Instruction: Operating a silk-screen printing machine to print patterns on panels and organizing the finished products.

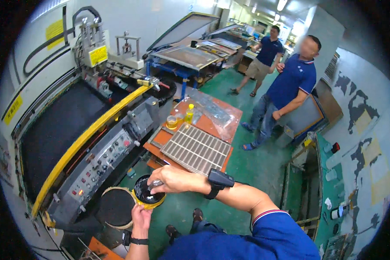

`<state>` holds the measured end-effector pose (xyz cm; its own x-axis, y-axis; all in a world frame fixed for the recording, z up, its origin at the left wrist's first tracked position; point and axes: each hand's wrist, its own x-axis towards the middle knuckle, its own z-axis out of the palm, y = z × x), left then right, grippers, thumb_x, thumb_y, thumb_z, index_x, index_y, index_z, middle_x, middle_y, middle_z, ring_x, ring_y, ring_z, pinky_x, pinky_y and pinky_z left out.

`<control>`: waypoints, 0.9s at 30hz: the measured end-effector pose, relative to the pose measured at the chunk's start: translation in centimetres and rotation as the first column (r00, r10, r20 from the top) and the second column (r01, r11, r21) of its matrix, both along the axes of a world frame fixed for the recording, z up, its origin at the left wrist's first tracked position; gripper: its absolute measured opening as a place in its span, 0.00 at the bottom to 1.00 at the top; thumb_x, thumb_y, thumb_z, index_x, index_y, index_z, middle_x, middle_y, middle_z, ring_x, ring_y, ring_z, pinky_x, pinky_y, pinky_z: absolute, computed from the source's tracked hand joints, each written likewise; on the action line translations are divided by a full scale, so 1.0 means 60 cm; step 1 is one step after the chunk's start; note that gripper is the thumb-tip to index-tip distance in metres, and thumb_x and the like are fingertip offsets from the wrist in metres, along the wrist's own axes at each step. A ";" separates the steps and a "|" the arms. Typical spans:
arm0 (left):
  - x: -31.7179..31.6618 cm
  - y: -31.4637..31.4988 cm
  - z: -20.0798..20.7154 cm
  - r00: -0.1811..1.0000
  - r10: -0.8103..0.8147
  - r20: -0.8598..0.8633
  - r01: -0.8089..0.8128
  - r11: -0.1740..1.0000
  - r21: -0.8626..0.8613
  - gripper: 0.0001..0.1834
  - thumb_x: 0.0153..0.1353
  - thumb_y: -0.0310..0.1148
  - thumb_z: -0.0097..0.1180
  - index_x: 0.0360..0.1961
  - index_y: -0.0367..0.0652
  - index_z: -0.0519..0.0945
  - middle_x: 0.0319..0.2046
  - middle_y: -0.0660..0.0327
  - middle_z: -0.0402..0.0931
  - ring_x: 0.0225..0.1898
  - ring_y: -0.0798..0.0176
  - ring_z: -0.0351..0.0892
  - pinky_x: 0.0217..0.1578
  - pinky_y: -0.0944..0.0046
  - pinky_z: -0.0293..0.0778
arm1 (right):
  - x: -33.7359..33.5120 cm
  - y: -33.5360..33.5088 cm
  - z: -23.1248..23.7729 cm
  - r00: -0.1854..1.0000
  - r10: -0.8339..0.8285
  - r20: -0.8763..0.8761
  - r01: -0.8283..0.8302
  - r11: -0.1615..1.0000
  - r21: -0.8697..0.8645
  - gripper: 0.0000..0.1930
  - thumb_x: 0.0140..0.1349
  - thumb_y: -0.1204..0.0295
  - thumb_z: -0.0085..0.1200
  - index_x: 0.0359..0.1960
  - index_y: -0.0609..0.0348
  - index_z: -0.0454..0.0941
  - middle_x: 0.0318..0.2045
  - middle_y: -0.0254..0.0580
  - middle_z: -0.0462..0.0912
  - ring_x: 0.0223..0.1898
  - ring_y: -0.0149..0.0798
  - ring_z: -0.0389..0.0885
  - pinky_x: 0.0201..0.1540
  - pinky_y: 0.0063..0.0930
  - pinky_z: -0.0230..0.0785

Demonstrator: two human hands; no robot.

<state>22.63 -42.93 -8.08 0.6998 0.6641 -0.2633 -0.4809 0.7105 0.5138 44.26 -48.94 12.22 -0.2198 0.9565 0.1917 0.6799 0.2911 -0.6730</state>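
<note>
My left hand (141, 216) grips the near edge of a yellow-rimmed round tub (161, 200), its fingers partly hidden. Glossy black ink-like paste (142, 187) coats the inside of the tub. Over its opening, my right hand (171, 178) is closed around a short grey tool (154, 185); its lower end is too unclear to name. Just left of the tub stands a round stool-like top (116, 208), dark with a pale rim.
A screen-printing machine (104, 167) with a yellow bar fills the left. Ahead, an orange table (229, 128) carries a slotted panel (197, 147), a yellow bottle (189, 113) and a jar (172, 122). Two people stand beyond it; a green bench (327, 190) lines the right.
</note>
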 end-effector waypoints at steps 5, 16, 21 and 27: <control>-0.007 0.011 -0.019 1.000 0.000 0.011 0.000 1.000 -0.017 0.24 0.52 0.23 0.44 0.54 0.35 0.68 0.51 0.53 0.72 0.53 0.53 0.73 0.53 0.51 0.70 | 0.015 0.016 0.006 0.999 -0.024 0.044 0.024 1.000 0.012 0.16 0.54 0.64 0.62 0.38 0.64 0.79 0.34 0.54 0.82 0.37 0.53 0.81 0.42 0.39 0.73; 0.024 0.015 0.000 0.999 -0.034 0.033 0.034 0.999 -0.004 0.19 0.58 0.23 0.45 0.52 0.36 0.69 0.51 0.54 0.73 0.54 0.55 0.71 0.56 0.51 0.67 | 0.013 0.016 0.032 0.986 -0.162 0.030 0.160 0.985 0.066 0.13 0.50 0.68 0.67 0.35 0.62 0.82 0.29 0.48 0.83 0.32 0.45 0.84 0.38 0.34 0.75; 0.009 0.017 0.015 0.999 0.030 -0.018 -0.030 0.999 0.013 0.22 0.55 0.24 0.43 0.53 0.33 0.69 0.52 0.52 0.72 0.56 0.52 0.71 0.58 0.50 0.67 | -0.007 0.034 0.015 1.000 -0.001 0.028 0.000 1.000 0.029 0.16 0.52 0.66 0.64 0.38 0.63 0.80 0.33 0.51 0.82 0.36 0.51 0.82 0.41 0.38 0.73; 0.018 0.016 0.019 0.999 -0.036 0.027 0.034 0.998 0.045 0.23 0.54 0.25 0.45 0.54 0.37 0.69 0.52 0.54 0.72 0.55 0.55 0.71 0.57 0.52 0.67 | -0.005 0.013 0.026 0.998 -0.057 0.019 0.057 0.998 0.001 0.16 0.52 0.65 0.64 0.38 0.64 0.80 0.34 0.53 0.81 0.37 0.54 0.81 0.41 0.39 0.73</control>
<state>23.70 -41.98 -6.94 0.7294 0.6496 -0.2146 -0.4705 0.7041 0.5319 43.94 -48.15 13.79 -0.1689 0.9674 0.1889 0.7083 0.2524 -0.6593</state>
